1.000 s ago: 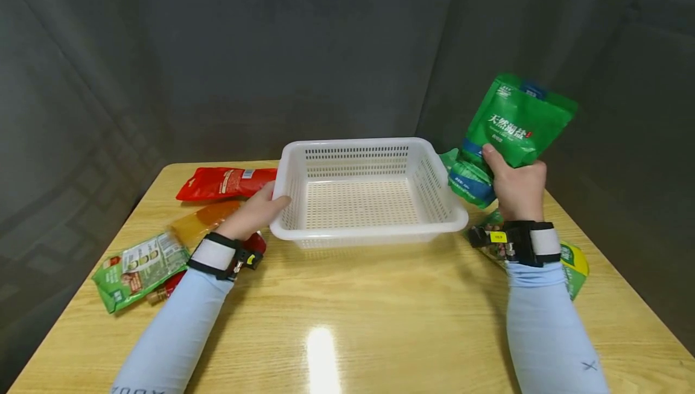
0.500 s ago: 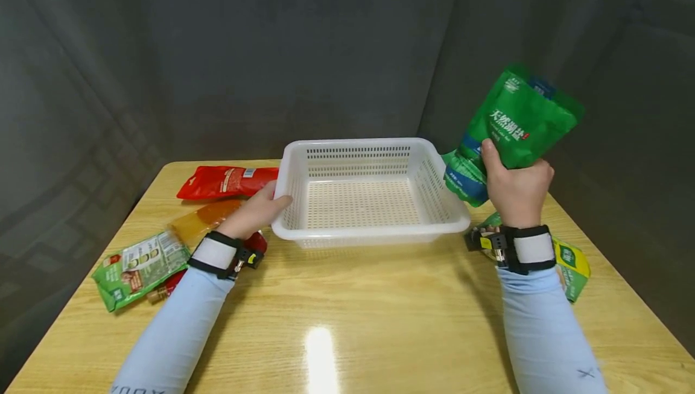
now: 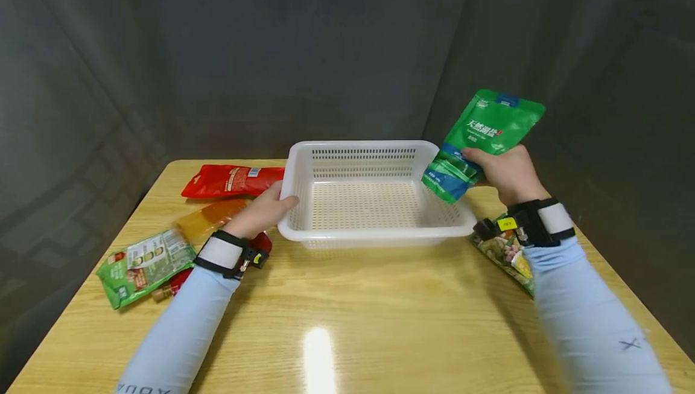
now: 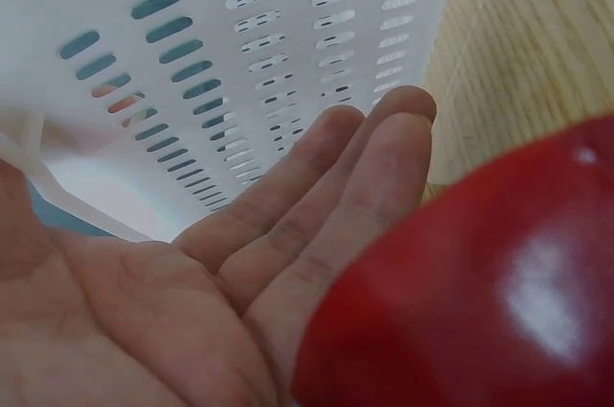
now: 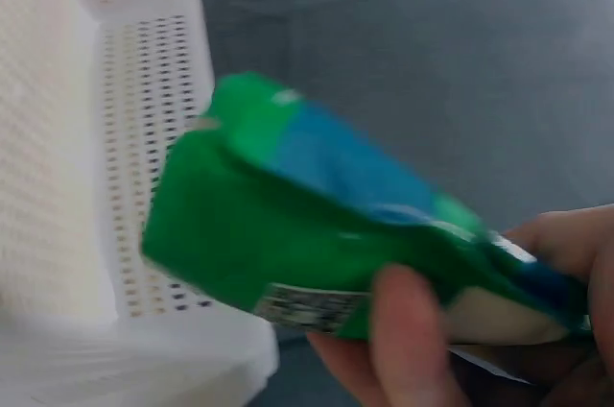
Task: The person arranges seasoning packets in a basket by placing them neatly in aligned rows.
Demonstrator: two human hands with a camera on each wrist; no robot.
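White perforated basket on the wooden table.
Left hand rests flat-fingered against its left wall; right hand grips a green salt pouch above its right rim.

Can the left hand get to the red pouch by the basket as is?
Probably yes. The left hand rests open against the basket holding nothing, and the red pouch lies uncovered on the table just beyond it.

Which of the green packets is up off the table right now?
The green and blue pouch gripped by the right hand over the basket rim; the others lie flat.
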